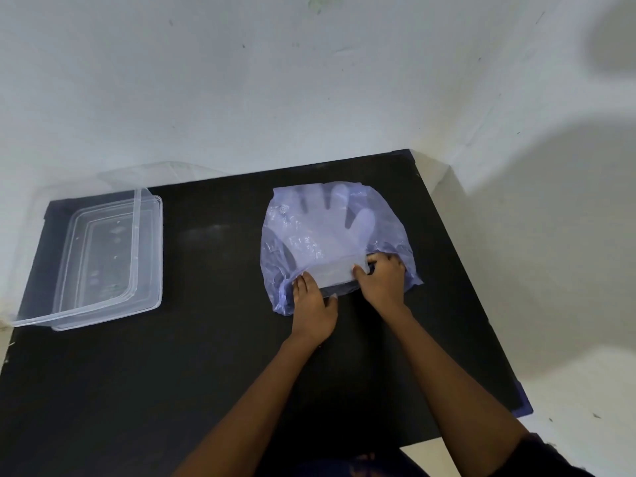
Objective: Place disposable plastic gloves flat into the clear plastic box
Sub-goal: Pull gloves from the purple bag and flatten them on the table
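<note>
A stack of clear disposable gloves (335, 232) lies flat inside a thin bluish plastic bag (275, 259) on the right half of the black table, fingers pointing away from me. My left hand (313, 304) pinches the bag's mouth and the cuff edge at the lower left. My right hand (382, 280) grips the cuff end of the gloves at the lower right. The clear plastic box (113, 253) sits at the table's left, with nothing inside it. Its clear lid (136, 235) rests tilted across the box.
The black table (206, 356) stands against a white wall (241, 80). Its right edge runs diagonally close to the bag. A wide stretch of bare table separates the bag from the box.
</note>
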